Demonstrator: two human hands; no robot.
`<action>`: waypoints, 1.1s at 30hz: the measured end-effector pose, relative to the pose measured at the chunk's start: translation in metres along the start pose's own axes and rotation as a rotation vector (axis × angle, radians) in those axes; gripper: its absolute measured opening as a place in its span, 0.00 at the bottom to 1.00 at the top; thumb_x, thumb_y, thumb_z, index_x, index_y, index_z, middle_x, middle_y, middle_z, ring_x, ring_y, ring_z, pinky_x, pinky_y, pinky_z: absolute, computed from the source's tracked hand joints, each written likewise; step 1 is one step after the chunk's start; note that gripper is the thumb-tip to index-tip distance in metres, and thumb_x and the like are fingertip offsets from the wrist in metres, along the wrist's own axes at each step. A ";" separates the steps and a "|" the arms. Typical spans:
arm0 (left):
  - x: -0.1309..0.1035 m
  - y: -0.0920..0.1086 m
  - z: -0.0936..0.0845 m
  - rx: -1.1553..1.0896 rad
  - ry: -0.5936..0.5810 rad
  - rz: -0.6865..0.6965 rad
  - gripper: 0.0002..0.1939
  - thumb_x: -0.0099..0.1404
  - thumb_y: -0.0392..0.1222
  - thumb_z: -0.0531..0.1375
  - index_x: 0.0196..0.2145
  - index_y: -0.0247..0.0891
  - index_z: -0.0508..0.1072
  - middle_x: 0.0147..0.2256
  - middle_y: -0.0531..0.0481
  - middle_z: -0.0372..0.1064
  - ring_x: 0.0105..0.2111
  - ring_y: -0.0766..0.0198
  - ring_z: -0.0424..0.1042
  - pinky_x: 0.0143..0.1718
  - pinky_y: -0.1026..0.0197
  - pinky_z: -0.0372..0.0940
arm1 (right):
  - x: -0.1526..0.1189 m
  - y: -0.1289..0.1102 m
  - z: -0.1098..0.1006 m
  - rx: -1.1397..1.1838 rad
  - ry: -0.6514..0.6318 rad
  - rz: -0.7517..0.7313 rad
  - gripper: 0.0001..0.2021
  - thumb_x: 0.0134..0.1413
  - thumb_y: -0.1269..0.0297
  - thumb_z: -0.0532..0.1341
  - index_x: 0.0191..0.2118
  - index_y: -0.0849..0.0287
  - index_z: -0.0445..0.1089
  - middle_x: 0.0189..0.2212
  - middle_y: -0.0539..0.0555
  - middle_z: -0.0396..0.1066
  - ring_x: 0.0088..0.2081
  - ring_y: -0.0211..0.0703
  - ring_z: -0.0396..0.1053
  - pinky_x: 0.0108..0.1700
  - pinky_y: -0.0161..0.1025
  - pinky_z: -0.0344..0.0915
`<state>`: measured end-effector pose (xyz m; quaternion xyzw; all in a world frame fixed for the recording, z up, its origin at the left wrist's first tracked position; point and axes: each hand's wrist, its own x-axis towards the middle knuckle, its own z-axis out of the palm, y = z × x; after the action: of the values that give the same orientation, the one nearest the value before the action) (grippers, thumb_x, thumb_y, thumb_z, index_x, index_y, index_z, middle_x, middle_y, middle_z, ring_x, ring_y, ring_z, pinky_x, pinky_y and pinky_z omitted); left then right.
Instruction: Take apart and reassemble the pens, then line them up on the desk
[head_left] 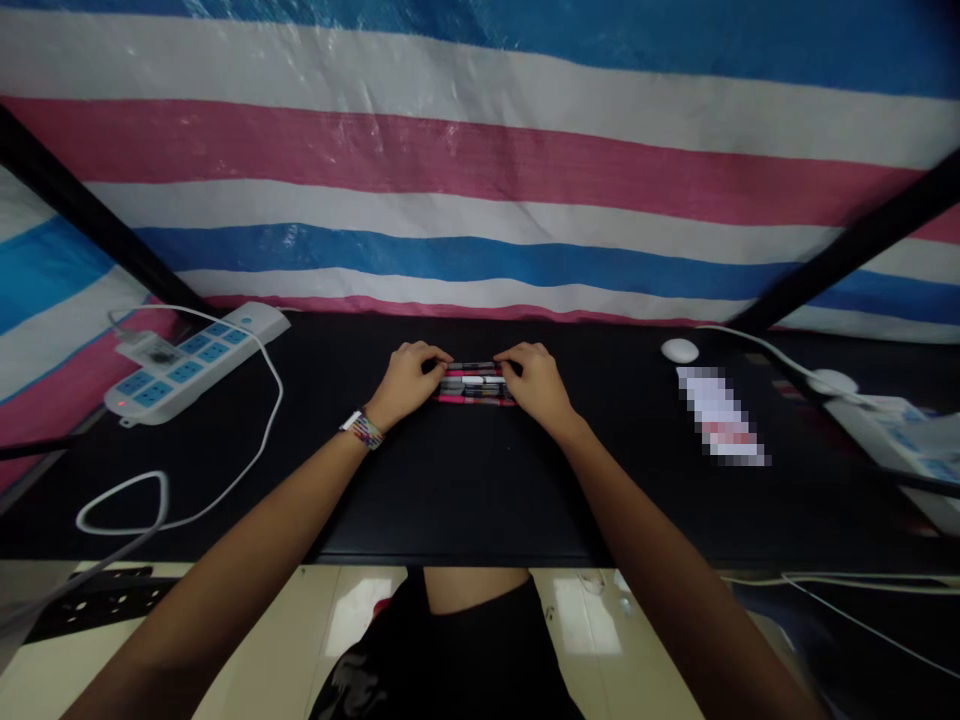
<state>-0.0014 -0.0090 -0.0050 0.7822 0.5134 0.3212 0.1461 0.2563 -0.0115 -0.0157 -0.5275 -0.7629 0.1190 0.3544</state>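
A small row of pens (474, 384), pink, black and white, lies side by side on the black table (465, 480) at its middle. My left hand (409, 383) rests at the left ends of the pens, fingers curled onto them. My right hand (538, 385) presses against their right ends in the same way. Both hands squeeze the bundle from either side. A colourful beaded band sits on my left wrist (363, 429).
A white power strip (191, 362) with blue sockets and a looping white cable (150, 500) lies at the left. A white round object (679, 350), a blurred card (721, 417) and papers (900, 440) are at the right. A striped tarp (480, 180) forms the back wall.
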 end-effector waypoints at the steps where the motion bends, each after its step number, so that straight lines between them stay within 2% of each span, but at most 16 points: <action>1: 0.000 0.000 0.000 0.000 -0.001 -0.004 0.12 0.71 0.36 0.62 0.43 0.45 0.86 0.43 0.46 0.83 0.46 0.49 0.76 0.55 0.44 0.68 | 0.000 0.000 0.000 -0.004 -0.003 0.004 0.16 0.65 0.75 0.60 0.45 0.56 0.86 0.45 0.59 0.83 0.49 0.59 0.73 0.55 0.55 0.72; 15: 0.001 -0.003 0.003 -0.044 0.041 0.021 0.12 0.71 0.37 0.61 0.42 0.45 0.86 0.41 0.45 0.82 0.44 0.48 0.76 0.53 0.42 0.67 | -0.001 0.003 0.005 -0.032 0.035 0.000 0.16 0.64 0.73 0.59 0.43 0.56 0.86 0.39 0.61 0.78 0.45 0.60 0.71 0.51 0.57 0.72; 18: 0.001 -0.003 0.004 -0.119 0.070 0.000 0.11 0.72 0.40 0.61 0.42 0.45 0.86 0.41 0.45 0.81 0.44 0.48 0.77 0.54 0.42 0.68 | -0.001 0.004 0.006 -0.033 0.034 -0.004 0.16 0.63 0.74 0.59 0.43 0.56 0.86 0.39 0.61 0.78 0.44 0.60 0.71 0.51 0.58 0.72; 22: 0.002 -0.001 0.008 -0.343 0.146 -0.089 0.12 0.75 0.46 0.60 0.44 0.43 0.84 0.44 0.44 0.82 0.48 0.49 0.78 0.57 0.43 0.69 | -0.002 0.006 0.007 -0.007 0.077 0.018 0.18 0.63 0.72 0.58 0.46 0.56 0.86 0.39 0.61 0.78 0.45 0.60 0.72 0.53 0.60 0.72; 25: 0.002 0.001 0.014 -0.577 0.197 -0.141 0.15 0.77 0.50 0.59 0.45 0.42 0.84 0.49 0.43 0.82 0.55 0.48 0.78 0.63 0.42 0.67 | -0.002 0.006 0.009 0.128 0.177 0.089 0.18 0.63 0.69 0.58 0.48 0.58 0.85 0.44 0.63 0.79 0.48 0.61 0.75 0.57 0.61 0.72; 28: 0.001 0.003 0.025 -0.774 0.254 -0.166 0.17 0.78 0.53 0.57 0.48 0.42 0.83 0.52 0.43 0.82 0.59 0.49 0.77 0.69 0.43 0.64 | -0.002 0.004 0.013 0.393 0.277 0.212 0.17 0.63 0.63 0.59 0.48 0.56 0.84 0.49 0.61 0.81 0.52 0.59 0.77 0.61 0.60 0.72; 30: 0.000 0.005 0.031 -0.837 0.271 -0.173 0.19 0.79 0.56 0.57 0.48 0.43 0.83 0.54 0.43 0.81 0.61 0.49 0.77 0.71 0.43 0.63 | -0.001 0.000 0.018 0.567 0.292 0.277 0.17 0.62 0.60 0.60 0.49 0.53 0.84 0.51 0.58 0.83 0.55 0.57 0.78 0.65 0.60 0.70; 33: -0.002 0.008 0.037 -0.863 0.260 -0.178 0.20 0.79 0.59 0.57 0.48 0.44 0.83 0.54 0.43 0.81 0.61 0.49 0.76 0.70 0.44 0.64 | -0.001 -0.004 0.026 0.781 0.262 0.292 0.16 0.60 0.60 0.62 0.49 0.51 0.84 0.55 0.55 0.83 0.62 0.57 0.76 0.71 0.60 0.65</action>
<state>0.0280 -0.0103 -0.0291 0.5558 0.4120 0.5875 0.4198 0.2361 -0.0093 -0.0325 -0.4671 -0.5265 0.3796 0.6004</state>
